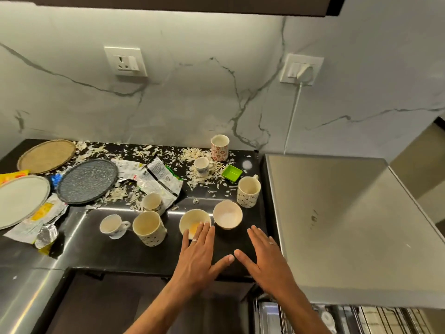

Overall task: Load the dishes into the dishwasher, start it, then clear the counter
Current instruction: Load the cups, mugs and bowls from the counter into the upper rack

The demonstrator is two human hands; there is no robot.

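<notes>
1. The left hand (197, 256) lies flat over the black table (125, 256) near its front edge, fingers straight and together; its grip is fully open and has hold of nothing.
2. The left fingertips (204, 229) overlap the near rim of a cream bowl (193, 219) that has a yellow patch inside; whether they touch it cannot be told.
3. The right hand (267, 259) is spread flat just beside the left, thumbs nearly meeting; its grip is likewise open and holds nothing.
4. A second cream bowl (227, 214) stands just beside the first, ahead of the gap between the hands.
5. A dotted mug (248, 191) stands upright behind that bowl, near a small green dish (231, 173).
6. Left of the bowls stand another dotted mug (149, 227) and a small white cup (114, 225).
7. Farther back are a patterned tall mug (219, 147) by the wall and a small cup (202, 166) among pale shavings (192, 154).
8. At the left lie a grey speckled plate (88, 180), a white plate (19, 201), a woven mat (47, 156) and torn wrappers (156, 179).
9. A dishwasher rack (361, 319) shows at the lower right, below a steel surface (337, 213).
</notes>
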